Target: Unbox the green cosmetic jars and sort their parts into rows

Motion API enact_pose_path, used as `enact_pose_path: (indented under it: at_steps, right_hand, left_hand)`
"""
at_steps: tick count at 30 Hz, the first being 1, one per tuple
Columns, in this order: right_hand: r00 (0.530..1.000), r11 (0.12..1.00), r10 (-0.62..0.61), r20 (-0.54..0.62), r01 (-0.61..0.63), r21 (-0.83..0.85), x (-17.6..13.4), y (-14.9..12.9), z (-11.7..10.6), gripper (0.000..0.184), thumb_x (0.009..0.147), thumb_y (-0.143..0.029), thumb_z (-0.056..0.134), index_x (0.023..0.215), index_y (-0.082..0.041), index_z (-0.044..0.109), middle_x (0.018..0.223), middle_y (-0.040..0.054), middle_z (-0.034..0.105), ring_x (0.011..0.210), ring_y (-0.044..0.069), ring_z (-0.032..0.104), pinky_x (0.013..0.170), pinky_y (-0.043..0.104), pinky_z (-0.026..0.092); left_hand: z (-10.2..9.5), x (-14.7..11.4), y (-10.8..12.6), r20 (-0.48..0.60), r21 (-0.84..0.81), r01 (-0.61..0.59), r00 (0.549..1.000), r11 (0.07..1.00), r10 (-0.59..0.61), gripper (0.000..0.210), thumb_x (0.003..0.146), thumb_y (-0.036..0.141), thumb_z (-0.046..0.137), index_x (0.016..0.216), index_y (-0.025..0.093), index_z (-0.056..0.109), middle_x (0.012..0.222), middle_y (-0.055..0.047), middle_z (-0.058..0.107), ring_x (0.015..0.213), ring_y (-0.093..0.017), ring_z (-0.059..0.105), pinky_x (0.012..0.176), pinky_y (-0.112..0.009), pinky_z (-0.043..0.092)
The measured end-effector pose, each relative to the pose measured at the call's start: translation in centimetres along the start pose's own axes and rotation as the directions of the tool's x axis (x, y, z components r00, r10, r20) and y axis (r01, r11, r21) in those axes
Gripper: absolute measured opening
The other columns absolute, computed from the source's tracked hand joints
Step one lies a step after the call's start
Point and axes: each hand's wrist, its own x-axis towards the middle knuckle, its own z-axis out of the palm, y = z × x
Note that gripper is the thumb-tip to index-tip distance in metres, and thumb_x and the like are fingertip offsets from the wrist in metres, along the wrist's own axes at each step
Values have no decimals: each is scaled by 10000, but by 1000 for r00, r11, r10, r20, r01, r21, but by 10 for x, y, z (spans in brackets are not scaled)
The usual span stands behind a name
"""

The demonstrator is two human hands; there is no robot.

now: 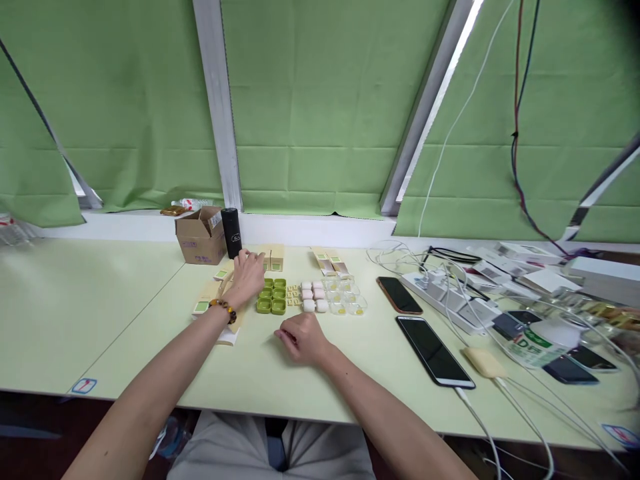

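My left hand (249, 274) reaches out over the table, palm down, a beaded bracelet (223, 309) on its wrist. Its fingers look slightly apart, and the fingertips are at the left edge of small kraft-paper pieces with green labels (275, 259). More labelled kraft pieces (206, 300) lie under and left of that wrist. My right hand (301, 338) rests on the table, fingers curled in, nothing visible in them. Between the hands stand several green square cups (271, 305). Beside them are tiny gold-toned pieces (293, 295), whitish-pink blocks (313, 297) and clear plastic cups (345, 298).
A cardboard box (201, 240) and a black cylinder (231, 233) stand at the back left. Further kraft pieces (330, 261) lie behind the clear cups. To the right are phones (435, 351), a power strip (450, 303), tangled cables and a white bottle (545, 341).
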Motion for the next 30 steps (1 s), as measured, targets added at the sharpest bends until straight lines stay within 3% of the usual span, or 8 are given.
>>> enact_pose_path:
  at_steps: [5, 11, 14, 18, 24, 27, 30]
  right_hand:
    - [1000, 1000, -17, 6, 17, -5, -2, -1, 5, 348, 959, -283, 506, 620, -202, 497, 511, -35, 467, 480, 106, 343, 550, 295, 179]
    - [1000, 1000, 2, -11, -2, 4, -1, -1, 2, 351, 962, -281, 498, 620, -206, 473, 512, -29, 482, 482, 108, 371, 550, 299, 176]
    - [1000, 1000, 0, -7, 0, 5, -1, 0, 3, 339, 965, -277, 491, 633, -208, 481, 518, -28, 493, 483, 108, 384, 553, 297, 187]
    - [1000, 1000, 3, -16, -3, 2, -2, 1, 4, 327, 970, -278, 493, 649, -212, 493, 517, -31, 487, 483, 113, 394, 556, 296, 203]
    - [989, 1000, 22, -144, -20, 11, -2, 10, -1, 220, 969, -253, 511, 761, -211, 571, 543, -35, 505, 496, 123, 441, 559, 285, 269]
    - [950, 995, 96, -296, -93, 24, 2, 16, -10, 113, 956, -245, 534, 895, -208, 621, 629, -2, 573, 562, 152, 511, 590, 301, 347]
    - [867, 975, 219, -448, -205, 81, 7, 19, -20, 160, 944, -271, 564, 1083, -211, 618, 763, 37, 610, 669, 192, 564, 624, 332, 427]
  left_hand:
    - [34, 44, 0, 86, 67, -65, 995, 996, 59, 714, 826, 99, 597, 1521, 87, 433, 1494, -294, 432, 1463, -440, 281, 1130, -539, 280]
    - [57, 63, 6, 125, 21, -110, 986, 994, 106, 576, 753, 63, 616, 1328, 79, 590, 1526, -284, 430, 1525, -432, 219, 1204, -566, 198]
    - [58, 63, 8, 118, -33, -139, 983, 990, 142, 495, 764, 53, 591, 1256, 102, 605, 1475, -245, 502, 1534, -371, 215, 1220, -523, 182]
    - [58, 62, 9, 113, -131, -114, 985, 985, 130, 391, 768, 58, 615, 1149, 147, 604, 1248, -198, 650, 1450, -363, 311, 1175, -536, 224]
    - [53, 67, 12, 55, -374, -1, 998, 927, 23, 376, 818, 135, 682, 1154, 184, 522, 1232, -139, 635, 1261, -306, 505, 1095, -488, 379]
    - [44, 62, 15, 52, -514, 42, 998, 857, -18, 408, 909, 199, 650, 1252, 182, 431, 1284, -149, 604, 1096, -216, 634, 971, -388, 501]
    - [30, 42, 18, 67, -661, 60, 998, 748, -20, 410, 938, 247, 648, 1250, 208, 385, 1302, -135, 592, 1060, -162, 676, 914, -321, 547]
